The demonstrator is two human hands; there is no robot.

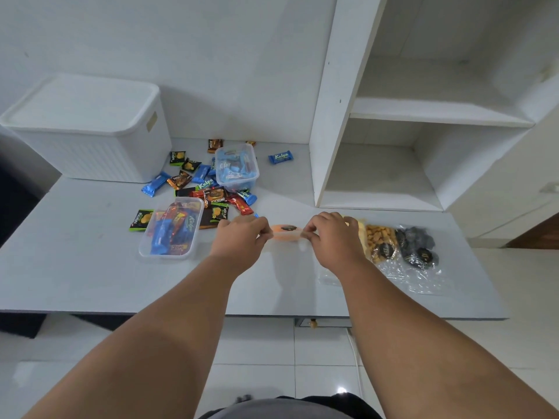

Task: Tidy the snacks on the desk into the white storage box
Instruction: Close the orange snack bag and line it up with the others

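Both hands pinch a clear bag of orange snacks (286,232) just above the desk (90,267): my left hand (242,237) at its left end, my right hand (328,237) at its right end. The white storage box (90,128) stands at the back left with its lid on. Two clear tubs hold wrapped snacks, one near the front (172,228) and one further back (237,167). Several loose wrapped snacks (211,195) lie scattered between the tubs, and a blue Kalpa bar (280,157) lies apart behind.
Right of my right hand lie a bag of golden snacks (381,241) and a bag of dark snacks (419,247). A white shelf unit (423,116) rises at the desk's back right. Below the desk's front edge is a tiled floor.
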